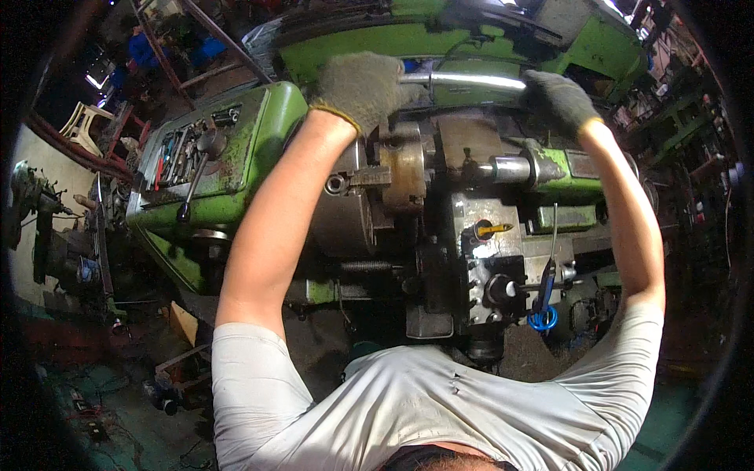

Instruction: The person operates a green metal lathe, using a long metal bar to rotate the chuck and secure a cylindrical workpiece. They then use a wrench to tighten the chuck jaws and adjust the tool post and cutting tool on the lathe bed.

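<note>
You stood leaning over a green-painted metal lathe (236, 169), both arms stretched out ahead of you, each hand in a grey knitted work glove. Your left hand (363, 85) was wrapped over the near end of a long shiny steel bar (471, 80), its fingers curled down and closed around it, just above the lathe's round grey steel chuck (345, 212). Your right hand (559, 98) gripped the same bar at its other end, fingers folded tight about the metal. The bar lay level across the top of the machine, between your two hands, above the brass-coloured round workpiece (407, 177) held against the chuck and the silver tailstock spindle (512, 169) just beside it. Below, on the grey carriage (491, 259), a blue-handled tool (544, 302) hung near your chest. A tray of hand tools (182, 151) sat on the headstock at your left, well apart from your hands.
</note>
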`<action>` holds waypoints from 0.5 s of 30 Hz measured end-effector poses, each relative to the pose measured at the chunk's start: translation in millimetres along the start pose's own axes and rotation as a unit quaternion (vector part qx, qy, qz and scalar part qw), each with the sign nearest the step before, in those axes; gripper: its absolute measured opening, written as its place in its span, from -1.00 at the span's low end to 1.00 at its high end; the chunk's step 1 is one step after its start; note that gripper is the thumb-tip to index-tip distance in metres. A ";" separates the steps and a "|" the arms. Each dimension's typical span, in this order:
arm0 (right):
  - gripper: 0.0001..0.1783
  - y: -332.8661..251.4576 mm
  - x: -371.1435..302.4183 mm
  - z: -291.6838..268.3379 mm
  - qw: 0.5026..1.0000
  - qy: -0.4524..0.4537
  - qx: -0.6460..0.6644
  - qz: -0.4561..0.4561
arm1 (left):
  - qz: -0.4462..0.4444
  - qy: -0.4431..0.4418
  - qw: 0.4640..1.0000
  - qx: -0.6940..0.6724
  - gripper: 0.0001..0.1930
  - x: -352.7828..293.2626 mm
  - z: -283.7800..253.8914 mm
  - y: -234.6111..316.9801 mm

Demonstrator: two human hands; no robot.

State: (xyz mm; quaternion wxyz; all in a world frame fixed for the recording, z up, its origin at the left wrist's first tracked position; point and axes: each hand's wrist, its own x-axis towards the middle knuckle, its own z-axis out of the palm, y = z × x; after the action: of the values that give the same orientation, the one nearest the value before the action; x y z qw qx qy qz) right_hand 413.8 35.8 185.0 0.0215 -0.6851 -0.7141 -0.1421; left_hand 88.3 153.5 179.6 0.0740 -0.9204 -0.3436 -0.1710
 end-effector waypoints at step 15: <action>-0.78 -1.2 141.8 97.2 0.994 0.068 -0.014 -0.090 | -0.137 -0.092 0.983 -0.075 -0.43 -12.8 27.0 2.9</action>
State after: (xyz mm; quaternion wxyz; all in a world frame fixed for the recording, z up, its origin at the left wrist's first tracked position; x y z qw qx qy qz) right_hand 420.0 196.3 123.5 0.0476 -0.6072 -0.7676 -0.1997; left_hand 88.4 150.4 149.8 -0.0514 -0.8793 -0.4582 -0.1194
